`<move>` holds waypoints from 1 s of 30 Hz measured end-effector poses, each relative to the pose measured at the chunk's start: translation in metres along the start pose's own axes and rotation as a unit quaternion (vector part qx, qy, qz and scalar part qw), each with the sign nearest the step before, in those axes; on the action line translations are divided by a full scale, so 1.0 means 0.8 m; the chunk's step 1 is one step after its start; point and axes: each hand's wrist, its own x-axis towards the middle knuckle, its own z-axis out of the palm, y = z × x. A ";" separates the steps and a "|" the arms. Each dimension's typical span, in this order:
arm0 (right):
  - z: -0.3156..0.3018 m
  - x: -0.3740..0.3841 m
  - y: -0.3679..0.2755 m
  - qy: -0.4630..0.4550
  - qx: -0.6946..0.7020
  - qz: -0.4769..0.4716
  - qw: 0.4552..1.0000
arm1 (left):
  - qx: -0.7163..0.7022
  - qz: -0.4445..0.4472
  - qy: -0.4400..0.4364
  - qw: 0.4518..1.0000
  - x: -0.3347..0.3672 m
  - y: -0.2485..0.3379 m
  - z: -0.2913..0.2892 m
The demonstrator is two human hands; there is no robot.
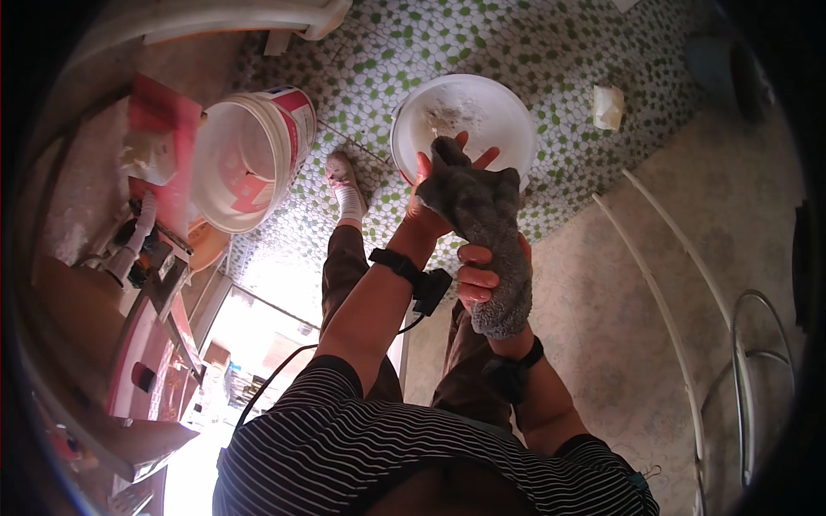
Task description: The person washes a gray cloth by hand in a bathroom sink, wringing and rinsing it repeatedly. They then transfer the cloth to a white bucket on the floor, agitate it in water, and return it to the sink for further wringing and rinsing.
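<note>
A grey, fluffy cloth is bunched lengthwise between my hands, above the near side of a round white basin. My right hand is closed around its lower part, with the fingers wrapped over it. Beneath the upper part lies my left hand, its fingers spread and poking out past the cloth; the palm is mostly hidden. Pale, cloudy liquid with greyish bits or foam shows inside the basin. Each wrist wears a dark band, and a black box with a cable hangs by the left one.
At left stands a large white bucket with red marks. Beside it are a cluttered shelf and a red panel. A pale packet lies on the green-and-white pebble-patterned floor. Pale pipes and a metal hose run at right.
</note>
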 end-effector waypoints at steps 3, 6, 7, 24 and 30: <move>-0.008 -0.002 0.004 0.002 0.054 -0.025 0.998 | 0.063 -0.037 -0.055 0.996 0.001 0.006 0.010; -0.007 0.003 -0.001 0.023 0.032 -0.036 0.999 | 0.196 -0.107 -0.015 0.975 -0.003 0.023 0.012; -0.011 0.006 -0.008 0.050 -0.023 -0.019 0.998 | 0.245 -0.130 0.007 0.961 -0.003 0.029 0.011; -0.040 0.077 -0.079 0.313 -0.824 0.056 0.469 | 0.756 -0.008 0.303 0.580 0.023 0.020 -0.039; -0.030 0.064 -0.078 0.242 -0.630 -0.005 0.738 | 0.772 -0.044 0.336 0.538 0.026 0.019 -0.021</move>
